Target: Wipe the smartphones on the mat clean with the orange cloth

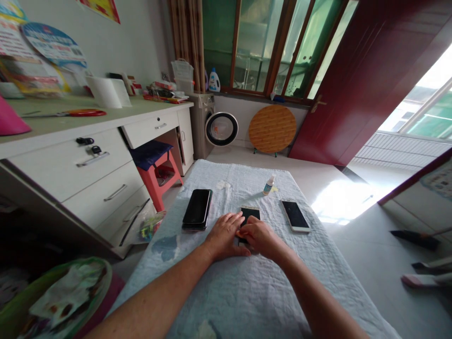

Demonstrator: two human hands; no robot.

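Observation:
A gold-and-white smartphone [250, 213] with a dark screen lies flat on the cloth-covered table, partly hidden under my hands. My left hand [224, 234] holds it at its left side, fingers stretched over the edge and thumb near the bottom end. Curled closed, my right hand [260, 237] presses on the screen; a small yellowish bit shows at its fingertips, too hidden to name. To the left lies a stack of dark phones [197, 208]. On the right rests a white smartphone [295, 216], screen up. A small spray bottle [269, 185] stands beyond my hands.
A pale blue cloth [226, 292] covers the table. Left are a white desk [106, 167], a red stool [160, 176] and a bin [102, 282] with waste. Farther off stand a washing machine [203, 122] with its door ajar and a round wooden tabletop [272, 128].

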